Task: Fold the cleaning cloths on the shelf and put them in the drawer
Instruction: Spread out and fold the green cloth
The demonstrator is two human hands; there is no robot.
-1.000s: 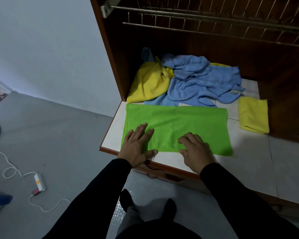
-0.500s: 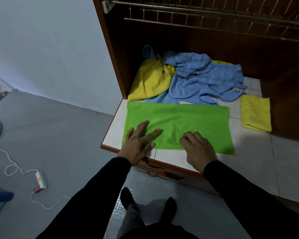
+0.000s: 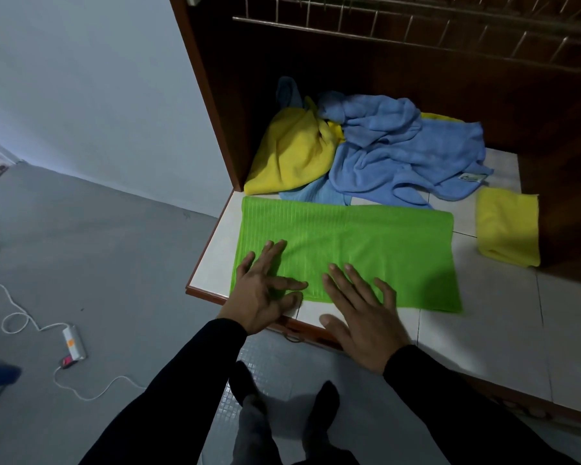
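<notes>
On the tiled shelf (image 3: 503,317), left hand (image 3: 262,297) and right hand (image 3: 359,310) press released fingers flat, smoothing the green cloth (image 3: 359,243) for folding.

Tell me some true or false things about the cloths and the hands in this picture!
1. The green cloth lies flat on the shelf. True.
2. The left hand is lifting the blue cloth. False: it rests on the green cloth.
3. A small folded yellow cloth lies right of the green one. True.
4. The right hand is a fist. False: its fingers lie straight on the green cloth.
</notes>
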